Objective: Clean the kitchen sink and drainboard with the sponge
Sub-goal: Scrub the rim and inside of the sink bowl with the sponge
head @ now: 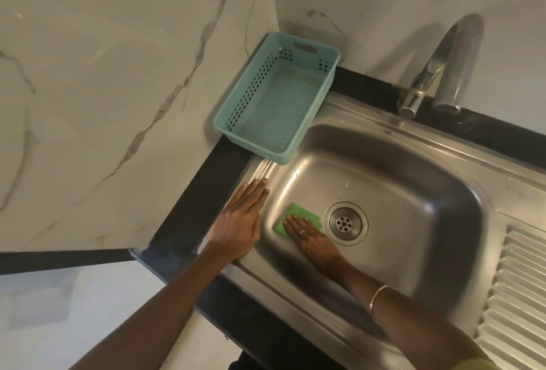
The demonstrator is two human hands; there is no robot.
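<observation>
sponge (291, 219): green, flat on the basin floor at about 9 o'clock from the drain (345, 223), just beside it, not quite touching as far as can be told

right hand (310, 238): palm down on the sponge, fingers flat and together, pinning it to the steel rather than gripping it

left hand (240, 222): flat and spread on the sink (443, 186) rim at the left edge, holding nothing, looks like bracing

key relation: sponge sits under the right fingertips, roughly 11 o'clock from that wrist; left hand close too, but up on the rim

long axis: hard to call, half the sponge hidden under the fingers

drainboard (520, 290): ribbed, way over at 3 o'clock, well apart from the sponge, so probably a later job

basket (277, 97): teal, empty, at 12 o'clock on the back-left corner, overhanging the rim a bit

guess at next: scrubbing strokes across the basin floor, right hand driving
</observation>
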